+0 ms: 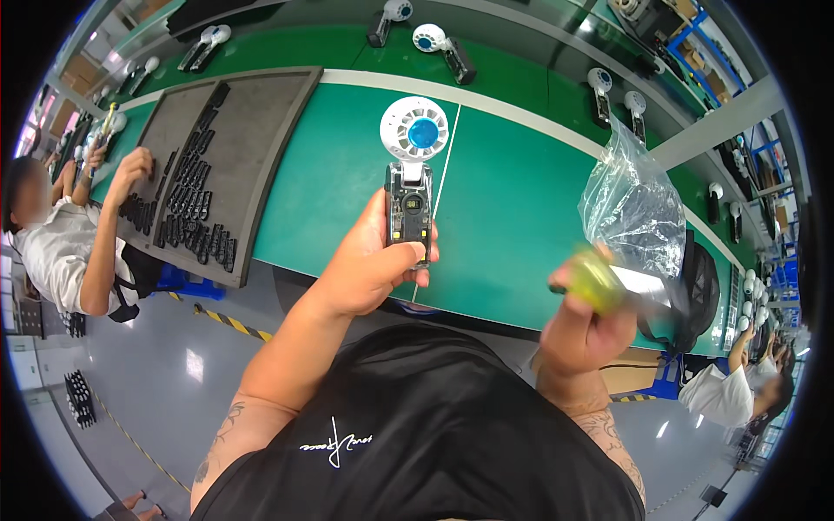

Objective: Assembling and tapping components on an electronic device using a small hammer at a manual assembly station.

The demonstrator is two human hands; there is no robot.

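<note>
My left hand [369,265] is closed round the dark handle of a handheld fan [412,204], held upright over the green bench. The fan has a round white head with a blue centre; its handle is uncovered, showing a circuit board. My thumb presses on the lower part of the handle. To the right, my right hand [586,334] grips a yellow-green tool [595,282], smeared by motion, so its exact kind is unclear. Just behind it lies a clear plastic bag [634,208]; a blurred whitish piece [643,288] shows next to the tool.
A grey tray [282,130] with rows of small black parts sits at the left of the green bench [512,191]. More fans [445,52] lie along the green strip behind. A co-worker [69,234] reaches over the tray. A black bag [698,291] stands at the right.
</note>
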